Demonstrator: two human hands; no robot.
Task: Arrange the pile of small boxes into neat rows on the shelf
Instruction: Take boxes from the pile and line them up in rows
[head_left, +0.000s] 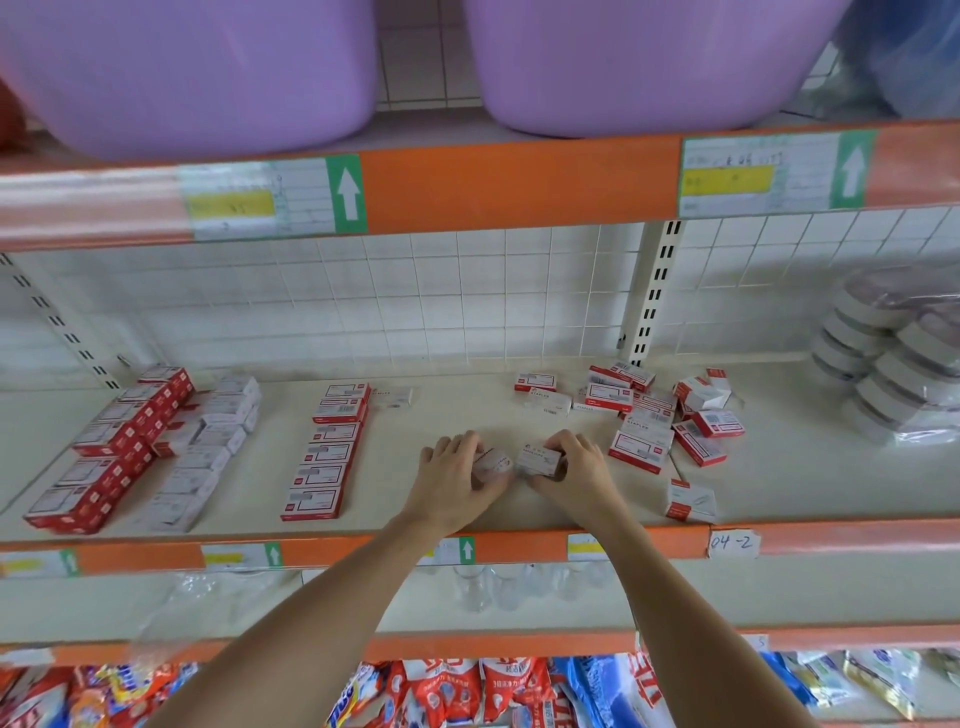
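red-white boxes (640, 451), orange shelf edge (519, 187)

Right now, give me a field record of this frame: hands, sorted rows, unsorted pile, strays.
left hand: grips a small white box on the shelf
right hand: grips another white box, next to the first
sorted rows: red-and-white row centre-left, running front to back; stacked rows far left
unsorted pile: right of the hands, boxes tilted and overlapping
stray box: alone near the front edge, right
other stock: wrapped tape rolls far right
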